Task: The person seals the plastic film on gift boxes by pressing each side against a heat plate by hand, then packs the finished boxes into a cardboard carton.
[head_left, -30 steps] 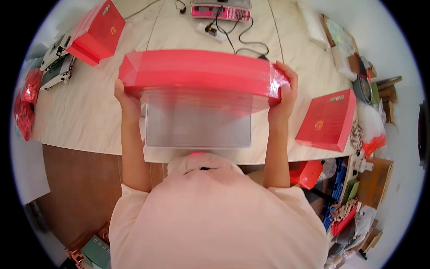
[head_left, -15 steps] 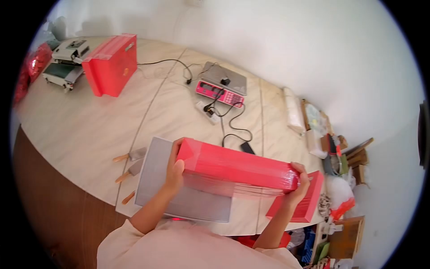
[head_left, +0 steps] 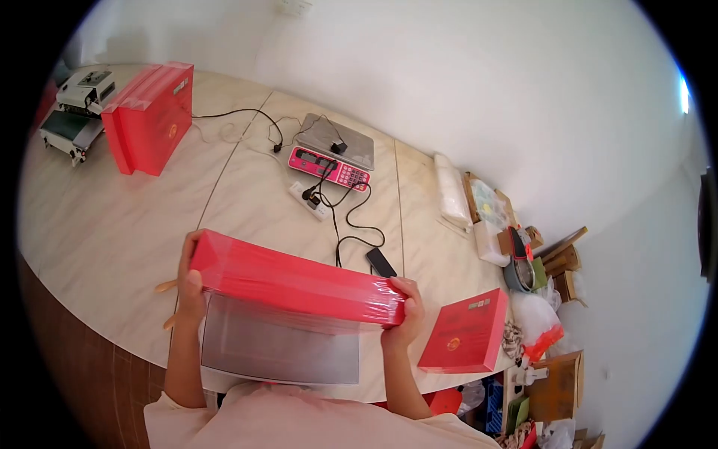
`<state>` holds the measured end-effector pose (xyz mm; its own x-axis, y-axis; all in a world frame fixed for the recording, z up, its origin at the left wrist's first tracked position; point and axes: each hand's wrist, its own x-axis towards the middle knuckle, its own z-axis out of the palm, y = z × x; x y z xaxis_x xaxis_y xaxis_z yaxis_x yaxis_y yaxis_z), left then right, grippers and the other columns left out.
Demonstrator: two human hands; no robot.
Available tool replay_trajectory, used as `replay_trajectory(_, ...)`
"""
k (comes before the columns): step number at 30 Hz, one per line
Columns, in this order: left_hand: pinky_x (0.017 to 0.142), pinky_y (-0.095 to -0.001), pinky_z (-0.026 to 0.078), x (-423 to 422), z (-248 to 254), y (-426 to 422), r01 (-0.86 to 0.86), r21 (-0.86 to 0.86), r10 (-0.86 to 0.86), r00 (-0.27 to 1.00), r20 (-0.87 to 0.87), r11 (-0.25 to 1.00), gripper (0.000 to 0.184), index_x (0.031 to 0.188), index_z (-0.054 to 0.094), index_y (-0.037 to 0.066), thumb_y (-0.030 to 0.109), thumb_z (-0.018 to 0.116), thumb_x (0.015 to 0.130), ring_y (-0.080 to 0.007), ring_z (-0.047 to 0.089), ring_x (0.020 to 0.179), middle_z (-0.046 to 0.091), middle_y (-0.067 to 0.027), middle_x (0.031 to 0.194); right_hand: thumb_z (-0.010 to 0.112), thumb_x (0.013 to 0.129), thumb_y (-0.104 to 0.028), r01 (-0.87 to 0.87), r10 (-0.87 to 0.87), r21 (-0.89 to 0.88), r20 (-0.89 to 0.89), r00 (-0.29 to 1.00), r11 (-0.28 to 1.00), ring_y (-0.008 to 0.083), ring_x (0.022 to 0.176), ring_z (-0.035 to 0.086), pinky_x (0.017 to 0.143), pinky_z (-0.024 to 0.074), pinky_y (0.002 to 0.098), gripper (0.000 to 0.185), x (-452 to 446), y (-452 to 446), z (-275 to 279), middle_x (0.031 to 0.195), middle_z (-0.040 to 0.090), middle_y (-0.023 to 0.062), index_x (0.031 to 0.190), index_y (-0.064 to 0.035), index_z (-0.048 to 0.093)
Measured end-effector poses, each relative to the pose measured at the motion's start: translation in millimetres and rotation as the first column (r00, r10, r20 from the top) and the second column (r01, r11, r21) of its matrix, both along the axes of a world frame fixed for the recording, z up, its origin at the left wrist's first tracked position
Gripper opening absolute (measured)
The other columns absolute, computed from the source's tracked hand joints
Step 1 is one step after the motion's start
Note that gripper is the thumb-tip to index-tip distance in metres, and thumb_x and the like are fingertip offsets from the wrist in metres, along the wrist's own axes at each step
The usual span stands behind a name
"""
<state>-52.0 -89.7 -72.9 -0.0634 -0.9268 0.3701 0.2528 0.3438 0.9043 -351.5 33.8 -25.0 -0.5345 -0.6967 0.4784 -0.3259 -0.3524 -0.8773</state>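
A long red box (head_left: 292, 280) in clear plastic wrap is held up in front of me, tilted on edge. My left hand (head_left: 192, 290) grips its left end, thumb on the near side. Around the right end, where the film is wrinkled and shiny, my right hand (head_left: 404, 313) is closed. Below the box lies a grey flat plate (head_left: 277, 348) with a pale rim, partly hidden by it. Another red box (head_left: 465, 333) with a small gold emblem rests flat on the table to the right of my right hand.
Two red boxes (head_left: 153, 123) stand on edge at the far left, beside a white machine (head_left: 78, 112). Behind lie a pink-fronted scale (head_left: 329, 168), a power strip (head_left: 309, 202) and black cables. Wooden handles (head_left: 166, 286) show at left. Assorted goods line the right wall.
The view has shifted to the right, so the table things appear further left. Both hands still hold the wrapped box, which now covers more of the wooden-handled tools and less of the right-hand box.
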Motion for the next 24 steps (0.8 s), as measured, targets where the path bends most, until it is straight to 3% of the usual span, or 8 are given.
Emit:
replay_trajectory(2,0.090,-0.0290,0.039,18,6,2,0.025,0.011,-0.024,0.999,-0.047,1.000,0.087,0.124,0.041,0.000,0.073,0.046,0.078,-0.0158,0.049,0.105,0.049,-0.0074,0.109,0.042,0.082,-0.035,-0.045,0.045,0.001,0.042,0.998,0.999,0.0224,0.100,0.052,0.090,0.0376,0.0308,0.049,16,-9,2,0.101,0.056,0.0140,0.096,0.0071,0.062)
replay_trajectory(8,0.089,-0.0284,0.040,78,-17,-4,-0.169,0.012,0.168,0.984,0.059,0.986,0.080,0.127,0.045,0.002,0.069,0.035,0.085,-0.0152,0.052,0.105,0.054,-0.0063,0.111,0.042,0.087,-0.024,-0.175,0.176,-0.081,0.004,0.984,0.981,0.0249,0.098,0.051,0.090,0.0376,0.0321,0.038,53,-29,-5,0.102,0.055,0.0155,0.101,0.0041,0.063)
replay_trajectory(9,0.088,-0.0286,0.041,91,-44,-8,-0.211,0.134,0.209,0.977,0.027,0.968,0.079,0.129,0.046,0.002,0.067,0.033,0.086,-0.0159,0.052,0.106,0.055,-0.0065,0.112,0.042,0.084,-0.022,-0.187,0.189,-0.083,0.014,0.982,0.979,0.0246,0.100,0.051,0.091,0.0372,0.0321,0.037,53,-29,-5,0.103,0.055,0.0158,0.100,0.0042,0.063)
replay_trajectory(11,0.088,-0.0288,0.041,94,-42,-9,-0.259,0.240,0.261,0.965,0.022,0.936,0.078,0.130,0.046,0.002,0.066,0.032,0.087,-0.0166,0.052,0.108,0.057,-0.0066,0.113,0.041,0.081,-0.020,-0.201,0.207,-0.098,0.047,0.977,0.975,0.0243,0.101,0.050,0.092,0.0368,0.0320,0.037,50,-30,-7,0.104,0.054,0.0162,0.099,0.0044,0.062)
replay_trajectory(13,0.087,-0.0285,0.042,64,-13,-5,-0.262,0.054,0.261,0.965,0.037,0.963,0.078,0.132,0.045,0.003,0.065,0.031,0.087,-0.0173,0.053,0.107,0.057,-0.0066,0.117,0.042,0.082,-0.024,-0.207,0.213,-0.134,0.028,0.977,0.969,0.0249,0.101,0.050,0.091,0.0374,0.0327,0.039,40,-29,-11,0.103,0.055,0.0168,0.099,0.0041,0.063)
replay_trajectory(15,0.086,-0.0284,0.042,53,-7,-5,-0.259,0.041,0.256,0.965,0.061,0.965,0.078,0.133,0.045,0.003,0.065,0.031,0.087,-0.0173,0.053,0.107,0.057,-0.0066,0.118,0.043,0.084,-0.032,-0.196,0.202,-0.153,0.023,0.979,0.969,0.0254,0.100,0.051,0.090,0.0380,0.0332,0.044,28,-26,-14,0.102,0.055,0.0171,0.099,0.0044,0.063)
replay_trajectory(21,0.090,-0.0322,0.044,-1,19,3,-0.164,-0.015,0.165,0.983,0.081,0.986,0.085,0.131,0.043,-0.004,0.067,0.038,0.085,-0.0204,0.055,0.108,0.056,-0.0114,0.120,0.042,0.087,-0.038,-0.063,0.069,-0.219,0.016,0.998,0.974,0.0267,0.093,0.054,0.085,0.0407,0.0347,0.050,-18,-6,-18,0.096,0.058,0.0186,0.097,0.0053,0.064)
replay_trajectory(24,0.090,-0.0310,0.044,-21,-7,2,-0.097,0.081,0.097,0.995,0.003,0.992,0.084,0.128,0.045,-0.004,0.067,0.037,0.085,-0.0200,0.056,0.107,0.056,-0.0113,0.120,0.042,0.088,-0.040,-0.005,0.004,-0.224,-0.001,1.000,0.975,0.0271,0.094,0.054,0.086,0.0406,0.0353,0.053,-40,10,-16,0.095,0.058,0.0189,0.095,0.0067,0.064)
